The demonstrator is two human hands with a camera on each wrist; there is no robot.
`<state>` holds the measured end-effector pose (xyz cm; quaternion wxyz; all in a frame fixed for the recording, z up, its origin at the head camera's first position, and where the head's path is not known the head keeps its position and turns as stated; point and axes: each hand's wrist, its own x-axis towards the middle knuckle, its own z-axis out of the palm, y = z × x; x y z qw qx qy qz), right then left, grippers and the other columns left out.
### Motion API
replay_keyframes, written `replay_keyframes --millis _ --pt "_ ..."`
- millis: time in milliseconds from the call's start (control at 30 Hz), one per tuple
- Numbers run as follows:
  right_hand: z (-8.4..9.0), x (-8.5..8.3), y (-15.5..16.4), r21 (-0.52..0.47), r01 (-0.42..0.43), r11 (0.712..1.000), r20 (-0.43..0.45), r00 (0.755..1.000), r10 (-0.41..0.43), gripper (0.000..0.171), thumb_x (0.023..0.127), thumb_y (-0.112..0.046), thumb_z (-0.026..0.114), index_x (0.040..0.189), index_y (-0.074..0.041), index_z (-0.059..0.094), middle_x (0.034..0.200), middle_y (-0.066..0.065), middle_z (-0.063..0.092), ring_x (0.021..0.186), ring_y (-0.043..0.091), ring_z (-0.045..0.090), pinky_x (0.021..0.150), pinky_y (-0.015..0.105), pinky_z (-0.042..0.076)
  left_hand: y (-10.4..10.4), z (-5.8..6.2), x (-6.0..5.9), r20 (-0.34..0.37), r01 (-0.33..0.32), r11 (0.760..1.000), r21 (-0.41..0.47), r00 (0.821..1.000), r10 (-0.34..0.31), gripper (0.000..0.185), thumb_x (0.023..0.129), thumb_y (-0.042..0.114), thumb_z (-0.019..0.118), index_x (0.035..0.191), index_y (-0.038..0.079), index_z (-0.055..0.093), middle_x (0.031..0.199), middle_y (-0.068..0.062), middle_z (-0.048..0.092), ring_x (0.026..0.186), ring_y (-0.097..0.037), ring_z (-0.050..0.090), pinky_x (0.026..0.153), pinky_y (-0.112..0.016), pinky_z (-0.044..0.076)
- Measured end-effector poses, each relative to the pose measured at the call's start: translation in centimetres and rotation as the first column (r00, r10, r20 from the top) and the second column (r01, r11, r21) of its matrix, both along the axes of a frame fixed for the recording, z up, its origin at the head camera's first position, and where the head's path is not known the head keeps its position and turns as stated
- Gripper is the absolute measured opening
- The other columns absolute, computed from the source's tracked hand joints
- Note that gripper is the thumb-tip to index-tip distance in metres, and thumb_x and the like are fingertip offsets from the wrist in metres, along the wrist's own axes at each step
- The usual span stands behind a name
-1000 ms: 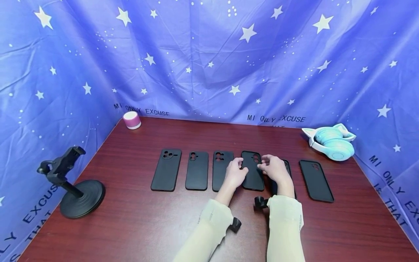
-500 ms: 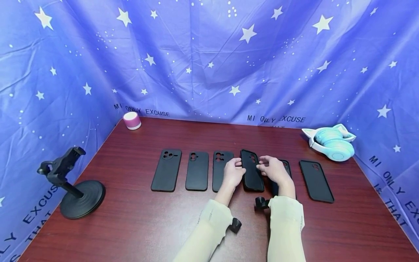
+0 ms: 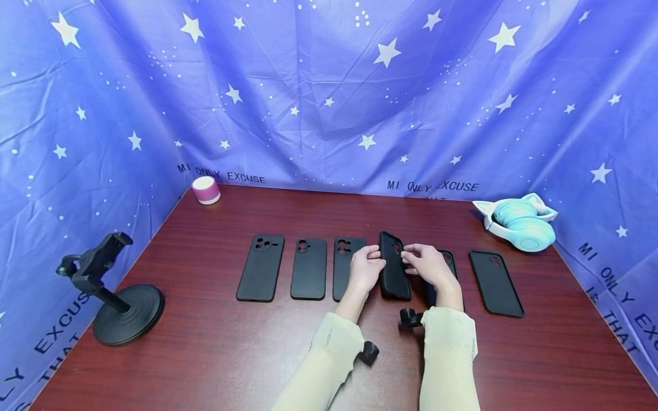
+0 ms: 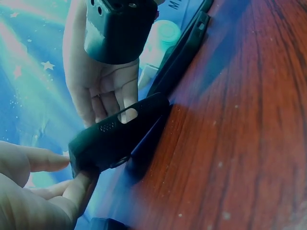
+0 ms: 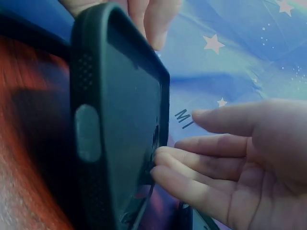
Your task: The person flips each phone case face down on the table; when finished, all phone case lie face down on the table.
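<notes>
a person tips a black phone case (image 3: 394, 266) up on its long edge at the middle of a row of cases on a dark red wooden table (image 3: 216, 348), fourth from the left. the left hand (image 3: 366, 269) pinches the case's left edge with curled fingers (image 4: 79, 184), while the right hand (image 3: 426, 264) rests straight, relaxed fingertips (image 5: 165, 165) against its inner face. to turn it cleanly, the judgement is to keep the lower edge planted on the wood, steady both sides evenly and clear the neighbouring black cases (image 3: 308, 268). both forearms in pale sleeves (image 3: 446, 354) reach forward side by side, wrists low, palms facing each other across the case.
</notes>
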<state>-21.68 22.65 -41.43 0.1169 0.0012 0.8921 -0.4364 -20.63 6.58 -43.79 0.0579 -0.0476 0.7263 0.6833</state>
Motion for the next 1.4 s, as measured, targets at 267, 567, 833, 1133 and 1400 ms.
replay_keyframes --millis 267,567,833,1133,1400 --pt "-0.1 -0.1 -0.1 -0.18 0.038 0.983 0.105 0.994 -0.02 0.058 0.105 -0.031 0.039 0.144 0.011 0.033 0.138 0.034 0.047 0.127 0.04 0.052 0.089 0.037 0.057 0.3 -0.1 -0.2 -0.022 0.051 0.983 0.177 0.999 -0.048 0.039 0.086 -0.01 0.051 0.124 -0.005 0.061 0.114 -0.02 0.069 0.095 -0.014 0.068 0.081 -0.026 0.058" --pt "0.3 0.0 -0.1 -0.212 0.027 0.977 0.142 0.99 0.004 0.067 0.103 -0.04 0.039 0.145 0.012 0.029 0.141 0.033 0.043 0.133 0.04 0.046 0.091 0.038 0.056 0.7 -0.4 -0.2 -0.018 0.099 0.967 0.236 0.995 -0.098 0.036 0.088 -0.009 0.053 0.123 -0.007 0.061 0.115 -0.022 0.068 0.096 -0.014 0.067 0.085 -0.029 0.058" --pt "0.2 0.0 -0.2 -0.199 -0.011 0.98 0.134 0.99 0.038 0.071 0.102 -0.045 0.042 0.144 0.011 0.033 0.14 0.031 0.045 0.129 0.037 0.05 0.095 0.041 0.054 1.1 -0.4 -0.1 -0.024 0.121 0.96 0.252 0.993 -0.119 0.035 0.089 -0.007 0.056 0.123 -0.009 0.06 0.116 -0.024 0.067 0.1 -0.017 0.068 0.086 -0.029 0.058" --pt "0.5 -0.1 0.0 -0.205 -0.006 0.979 0.129 0.991 0.033 0.064 0.103 -0.036 0.041 0.146 0.009 0.03 0.147 0.031 0.038 0.134 0.042 0.043 0.098 0.045 0.052 1.1 -0.4 0.0 -0.004 0.135 0.976 0.17 0.991 -0.136 0.037 0.088 -0.003 0.06 0.124 -0.007 0.06 0.118 -0.021 0.068 0.107 -0.023 0.068 0.086 -0.026 0.057" --pt "0.5 0.1 0.9 -0.268 0.01 0.963 0.088 0.996 0.014 0.06 0.104 -0.032 0.042 0.147 0.008 0.029 0.146 0.032 0.038 0.128 0.038 0.047 0.099 0.05 0.05 1.2 -0.6 0.1 0.034 0.133 0.989 0.07 0.99 -0.136 0.045 0.087 -0.001 0.062 0.131 -0.011 0.053 0.128 -0.025 0.061 0.12 -0.031 0.061 0.099 -0.034 0.052"
